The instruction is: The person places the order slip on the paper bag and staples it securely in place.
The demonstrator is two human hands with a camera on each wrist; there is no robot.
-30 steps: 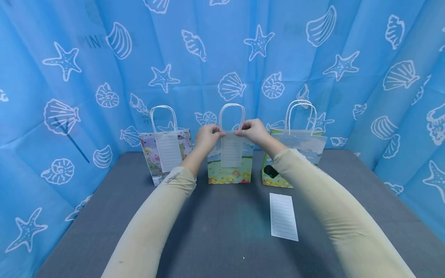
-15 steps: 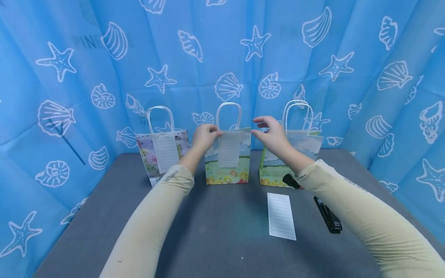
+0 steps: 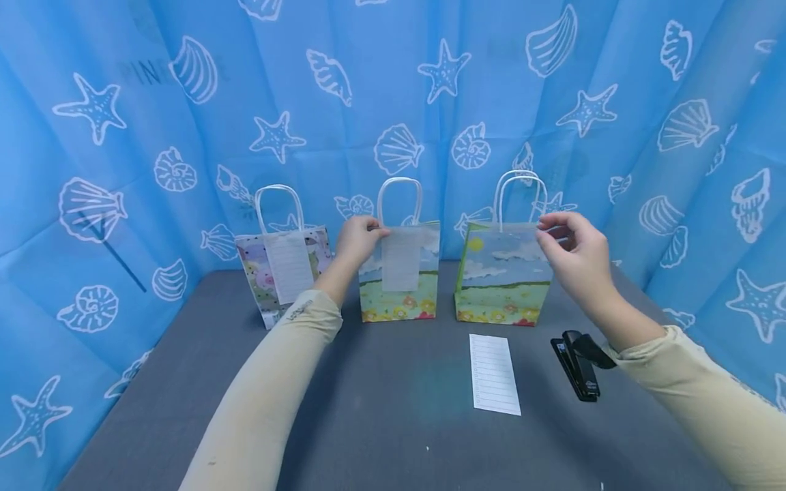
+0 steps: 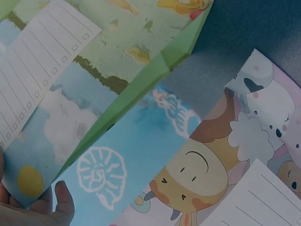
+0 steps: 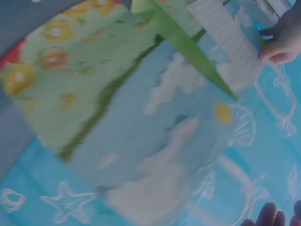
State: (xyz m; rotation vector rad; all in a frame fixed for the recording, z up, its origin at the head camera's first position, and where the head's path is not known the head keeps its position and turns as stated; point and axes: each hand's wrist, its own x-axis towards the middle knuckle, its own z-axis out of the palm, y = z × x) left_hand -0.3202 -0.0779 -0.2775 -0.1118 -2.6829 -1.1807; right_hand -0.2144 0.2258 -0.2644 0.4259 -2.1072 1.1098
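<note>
In the head view, my left hand [image 3: 359,239] pinches the top left edge of the middle paper bag [image 3: 399,305], which has a meadow-and-sky print. A lined checklist sheet [image 3: 401,266] hangs on that bag's front below the handles. My right hand [image 3: 577,249] is beside the upper right corner of the right paper bag [image 3: 500,286], fingers loosely bent, with nothing between them. Right wrist view: only the fingertips [image 5: 267,215] of this hand show, at the lower right. On the table lie another checklist sheet [image 3: 495,374] and a black stapler [image 3: 577,378].
An animal-print paper bag [image 3: 258,266] stands at the left, with a checklist sheet [image 3: 288,269] on its front. The three bags stand in a row on the grey table [image 3: 381,409]. Behind them hangs a blue shell-print curtain [image 3: 368,82].
My right hand has let go of the middle bag and moved right, past the front of the right bag. The stapler has come into view. The left hand keeps its pinch.
</note>
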